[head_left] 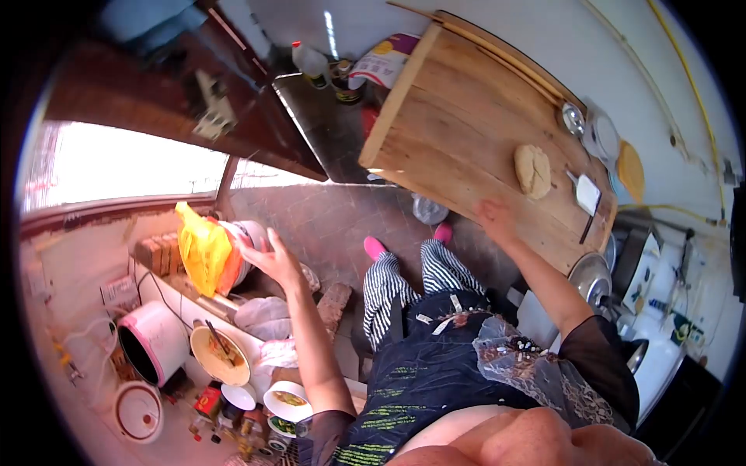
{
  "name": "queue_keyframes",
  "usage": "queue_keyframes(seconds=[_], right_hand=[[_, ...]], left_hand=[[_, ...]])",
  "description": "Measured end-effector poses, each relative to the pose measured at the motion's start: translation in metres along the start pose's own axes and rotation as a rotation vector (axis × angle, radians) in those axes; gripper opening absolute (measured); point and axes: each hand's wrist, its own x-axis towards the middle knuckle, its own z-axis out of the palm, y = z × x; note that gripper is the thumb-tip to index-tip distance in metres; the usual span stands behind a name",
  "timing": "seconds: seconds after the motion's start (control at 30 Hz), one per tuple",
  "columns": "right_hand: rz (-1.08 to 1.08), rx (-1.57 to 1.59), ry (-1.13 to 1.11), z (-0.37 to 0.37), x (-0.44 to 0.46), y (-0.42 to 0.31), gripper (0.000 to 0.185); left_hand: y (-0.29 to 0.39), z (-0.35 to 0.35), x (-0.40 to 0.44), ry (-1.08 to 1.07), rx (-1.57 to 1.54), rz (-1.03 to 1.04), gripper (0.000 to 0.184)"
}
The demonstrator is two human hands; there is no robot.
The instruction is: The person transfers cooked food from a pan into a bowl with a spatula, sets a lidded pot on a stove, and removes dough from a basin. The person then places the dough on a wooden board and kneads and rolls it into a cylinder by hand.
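My left hand (272,260) is raised on the left with its fingers spread, beside a yellow plastic bag (203,250) and a pale round container (252,233). Whether it touches the container I cannot tell. Over the near edge of a large wooden board (451,116) is my right hand (495,219); it is somewhat blurred, its fingers look loosely apart, and nothing shows in them. A lump of dough (533,171) lies on the board, beyond this hand. Farther right on the board rests a white flat-bladed tool (587,194) with a dark handle.
Long wooden sticks (513,66) lie along the board's far edge near a metal bowl (573,119). At lower left, a counter carries a rice cooker (154,342), a bowl with chopsticks (220,355) and a white bowl of food (287,401). A metal lid (590,277) is at right.
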Motion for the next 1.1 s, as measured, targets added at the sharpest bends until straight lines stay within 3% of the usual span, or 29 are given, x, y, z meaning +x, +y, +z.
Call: queue_keyframes(seconds=[0.1, 0.2, 0.27, 0.3, 0.4, 0.43, 0.5, 0.53, 0.67, 0.7, 0.73, 0.77, 0.8, 0.83, 0.9, 0.93, 0.97, 1.0, 1.03, 1.1], right_hand=[[0.130, -0.010, 0.278, -0.040, 0.002, 0.060, 0.036], [0.249, -0.076, 0.400, -0.076, 0.020, 0.102, 0.052], [0.338, -0.124, 0.399, -0.083, 0.036, 0.123, 0.061], [0.401, -0.183, 0.391, -0.082, 0.045, 0.134, 0.070], [0.525, 0.001, 0.345, -0.051, 0.071, 0.191, 0.081], [0.525, 0.007, 0.331, -0.064, 0.084, 0.180, 0.081], [0.688, 0.233, 0.037, -0.087, 0.096, 0.174, 0.079], [0.689, 0.238, 0.033, -0.089, 0.094, 0.173, 0.079], [0.502, 0.252, 0.174, -0.092, 0.085, 0.141, 0.063], [0.403, 0.175, 0.229, -0.093, 0.086, 0.131, 0.058], [0.420, 0.179, 0.241, -0.093, 0.088, 0.126, 0.058], [0.306, 0.221, 0.206, -0.094, 0.093, 0.124, 0.054], [0.193, 0.261, 0.173, -0.095, 0.097, 0.123, 0.050], [0.215, 0.261, 0.186, -0.097, 0.101, 0.122, 0.050], [0.077, 0.357, -0.056, -0.103, 0.111, 0.120, 0.044], [0.091, 0.360, -0.052, -0.098, 0.115, 0.120, 0.044], [0.052, 0.290, -0.017, -0.089, 0.119, 0.119, 0.043], [0.014, 0.220, 0.016, -0.081, 0.122, 0.118, 0.042], [0.030, 0.224, 0.019, -0.073, 0.125, 0.114, 0.042], [0.241, 0.117, 0.171, -0.059, 0.133, 0.102, 0.036]], left_hand=[[0.039, 0.051, 0.052, 0.003, 0.024, 0.074, 0.089], [0.036, 0.086, 0.089, -0.241, 0.005, 0.015, 0.104], [0.059, 0.103, 0.077, -0.146, 0.133, 0.040, 0.097], [0.073, 0.104, 0.069, -0.183, -0.012, 0.010, 0.090], [0.089, 0.108, 0.065, -0.163, 0.127, -0.025, 0.094], [0.088, 0.105, 0.072, -0.160, 0.225, -0.046, 0.096], [0.082, 0.108, 0.074, -0.121, 0.344, -0.013, 0.090], [0.087, 0.110, 0.071, -0.086, 0.450, 0.013, 0.083], [0.082, 0.122, 0.075, -0.106, 0.602, 0.072, 0.093], [0.022, 0.119, 0.104, 0.037, 0.842, 0.449, 0.092], [0.076, 0.131, 0.068, -0.057, 0.506, 0.231, 0.083], [0.135, 0.145, 0.030, -0.073, 0.175, 0.010, 0.074], [0.125, 0.153, 0.026, -0.055, 0.111, 0.031, 0.063], [0.117, 0.160, 0.022, -0.038, 0.049, 0.052, 0.053], [0.081, 0.190, 0.000, -0.173, 0.013, 0.103, 0.043], [0.080, 0.216, -0.039, -0.369, -0.154, 0.102, 0.042], [0.119, 0.239, -0.088, -0.546, 0.130, 0.358, 0.039], [0.120, 0.268, -0.124, -0.814, -0.187, 0.195, 0.036], [0.119, 0.302, -0.149, -0.950, -0.133, 0.518, 0.033], [0.137, 0.356, -0.201, -1.071, 0.055, 0.623, 0.035]])
